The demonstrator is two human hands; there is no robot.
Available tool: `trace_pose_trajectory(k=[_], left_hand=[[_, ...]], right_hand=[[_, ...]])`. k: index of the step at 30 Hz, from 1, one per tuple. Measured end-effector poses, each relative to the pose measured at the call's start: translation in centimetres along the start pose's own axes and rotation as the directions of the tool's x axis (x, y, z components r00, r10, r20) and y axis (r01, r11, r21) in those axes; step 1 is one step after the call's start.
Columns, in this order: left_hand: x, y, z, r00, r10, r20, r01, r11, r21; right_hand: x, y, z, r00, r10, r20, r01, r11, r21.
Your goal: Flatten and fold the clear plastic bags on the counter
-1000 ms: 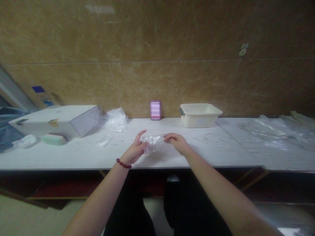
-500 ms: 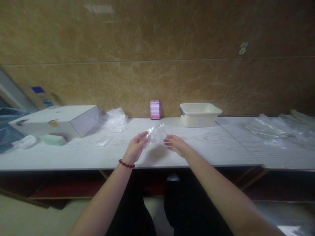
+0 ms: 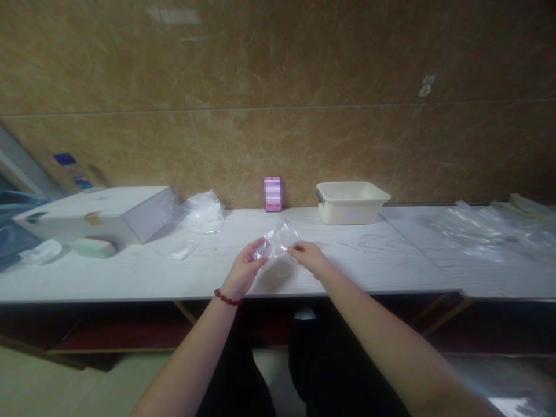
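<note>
A small clear plastic bag (image 3: 278,237) is held up just above the white table (image 3: 130,278), in front of me. My left hand (image 3: 245,267), with a red bead bracelet on its wrist, pinches the bag's left lower edge. Its right edge is pinched by the fingertips of my right hand (image 3: 307,257). Both hands are closed on the bag, which stands up between them, crumpled and see-through.
At the back stand a cream plastic tub (image 3: 351,201) and a small pink striped box (image 3: 273,194). To the left lie a flat white box (image 3: 93,215), a crumpled clear bag (image 3: 203,211), a small flat bag (image 3: 183,250) and a pale green block (image 3: 92,248). Clear plastic sheets (image 3: 482,231) cover the right.
The bag has been lifted off the table and turned upright between my hands. Both hands have drawn a little closer together and shifted slightly right.
</note>
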State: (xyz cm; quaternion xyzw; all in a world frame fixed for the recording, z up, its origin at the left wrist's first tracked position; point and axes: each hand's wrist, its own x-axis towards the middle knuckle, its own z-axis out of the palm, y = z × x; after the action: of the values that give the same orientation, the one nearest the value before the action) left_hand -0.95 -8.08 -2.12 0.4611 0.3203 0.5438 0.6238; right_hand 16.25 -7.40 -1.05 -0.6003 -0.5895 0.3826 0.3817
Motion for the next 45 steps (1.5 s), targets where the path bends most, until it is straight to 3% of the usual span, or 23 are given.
trace_pose_trajectory(k=[4, 9, 12, 15, 18, 22, 24, 27, 29, 32, 35, 37, 40, 45], left_hand=[[-0.1, -0.2, -0.4, 0.998, -0.036, 0.056, 0.033, 0.998, 0.062], [-0.5, -0.2, -0.8, 0.985, -0.088, 0.147, 0.077, 0.994, 0.082], [-0.8, 0.3, -1.0, 0.973, -0.129, 0.191, 0.122, 0.991, 0.048], [-0.9, 0.8, -1.4, 0.96, -0.185, 0.211, 0.186, 0.982, 0.017], [-0.8, 0.9, -1.7, 0.956, -0.214, 0.203, 0.221, 0.975, -0.015], [-0.7, 0.6, -1.7, 0.966, -0.21, 0.15, 0.221, 0.973, -0.063], [-0.7, 0.4, -1.6, 0.971, -0.202, 0.126, 0.215, 0.972, -0.096], [-0.6, 0.0, -1.2, 0.981, -0.171, 0.09, 0.185, 0.967, -0.175], [-0.3, -0.5, -0.6, 0.993, -0.114, 0.014, 0.114, 0.966, -0.233], [0.2, -1.6, 0.6, 0.99, -0.004, -0.141, -0.033, 0.964, -0.263], [0.3, -2.8, 1.8, 0.98, 0.053, -0.194, -0.096, 0.97, -0.224], [0.1, -3.4, 2.5, 0.981, 0.064, -0.181, -0.099, 0.977, -0.19], [-0.7, -3.9, 2.8, 0.979, 0.073, -0.188, -0.097, 0.988, -0.119], [-2.0, -3.3, 1.7, 0.987, 0.11, -0.116, -0.109, 0.994, 0.014]], right_hand=[[-0.1, -0.2, -0.8, 0.99, -0.116, -0.081, 0.098, 0.975, -0.199], [0.1, 0.1, -1.1, 0.988, -0.114, -0.1, 0.09, 0.972, -0.216], [0.2, 0.3, -1.2, 0.986, -0.137, -0.1, 0.125, 0.985, -0.116], [0.4, 0.4, -1.0, 0.983, -0.174, -0.065, 0.179, 0.979, 0.099], [0.7, 0.6, -0.7, 0.993, -0.113, 0.04, 0.092, 0.933, 0.348], [0.9, 0.7, -0.3, 0.996, -0.03, 0.088, -0.025, 0.826, 0.562], [1.0, 0.7, -0.3, 0.994, 0.021, 0.11, -0.09, 0.725, 0.683], [0.8, 0.6, -0.7, 0.956, 0.103, 0.273, -0.287, 0.514, 0.809], [0.5, 0.4, -0.7, 0.915, 0.057, 0.4, -0.383, 0.439, 0.813], [0.0, -0.1, -0.3, 0.899, -0.077, 0.431, -0.347, 0.475, 0.809], [-0.3, -0.7, 0.6, 0.94, -0.129, 0.316, -0.197, 0.55, 0.812], [-0.2, -1.0, 0.9, 0.967, -0.096, 0.238, -0.133, 0.603, 0.786], [0.1, -1.2, 1.0, 0.985, 0.02, 0.173, -0.137, 0.699, 0.702], [0.1, -1.4, 0.0, 0.985, 0.095, 0.144, -0.157, 0.843, 0.514]])
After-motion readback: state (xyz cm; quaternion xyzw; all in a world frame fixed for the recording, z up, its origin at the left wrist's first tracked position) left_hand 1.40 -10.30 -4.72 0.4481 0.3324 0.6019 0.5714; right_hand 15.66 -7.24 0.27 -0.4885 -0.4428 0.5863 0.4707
